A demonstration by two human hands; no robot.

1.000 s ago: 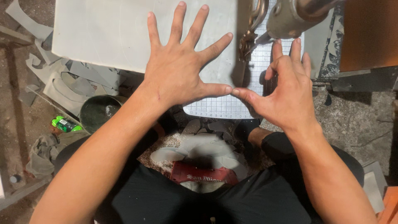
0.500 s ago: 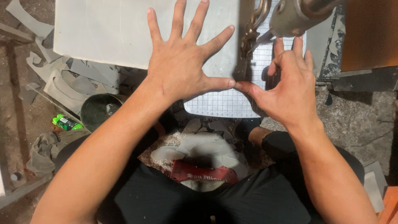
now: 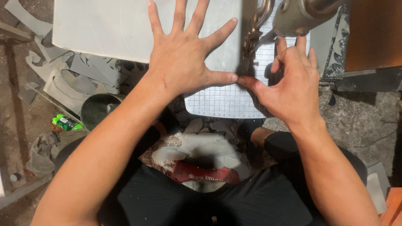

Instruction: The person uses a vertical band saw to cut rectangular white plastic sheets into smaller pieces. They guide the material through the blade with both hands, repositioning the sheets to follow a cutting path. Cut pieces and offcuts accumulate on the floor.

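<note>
My left hand (image 3: pixel 184 58) lies flat with fingers spread wide on a pale grey sheet (image 3: pixel 109 27) that rests on a white gridded saw table (image 3: pixel 222 100). The left thumb tip touches the right thumb tip at the sheet's near edge, just below the thin upright blade (image 3: pixel 247 46). My right hand (image 3: pixel 289 83) rests to the right of the blade, its fingers curled a little over the grid. A grey metal machine head (image 3: pixel 301 16) hangs above the right hand.
Grey offcuts (image 3: pixel 71 75) lie heaped on the floor at left, beside a dark round bucket (image 3: pixel 98 111) and a green can (image 3: pixel 65 122). Dust and scraps lie on my lap (image 3: pixel 201 155). A brown panel (image 3: pixel 372 33) stands at the right.
Both hands have slid a little away from me along the table with the sheet. The right fingers have curled in slightly.
</note>
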